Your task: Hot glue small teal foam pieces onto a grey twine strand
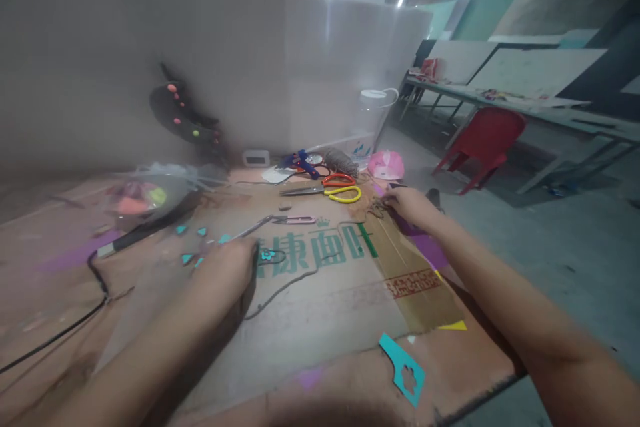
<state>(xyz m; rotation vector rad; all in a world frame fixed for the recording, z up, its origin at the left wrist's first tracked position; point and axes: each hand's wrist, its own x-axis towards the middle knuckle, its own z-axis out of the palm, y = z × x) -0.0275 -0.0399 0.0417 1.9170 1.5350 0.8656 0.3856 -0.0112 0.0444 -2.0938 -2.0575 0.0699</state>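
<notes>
Your left hand [227,267] curled beside a turquoise flower [269,255] over the printed cardboard [320,310], its grip hidden, your right hand [400,203] at a cord tangle [376,207], its hold impossible to tell, scissors [303,191] nearby.

your bare left forearm [145,347] slants in from the near left, the left hand [227,263] knuckles-up, fingers mostly hidden beneath; your right forearm [505,287] stretches from the near right, the right hand [403,203] farther off, fingers bent leftward; neither grip shows clearly.
</notes>
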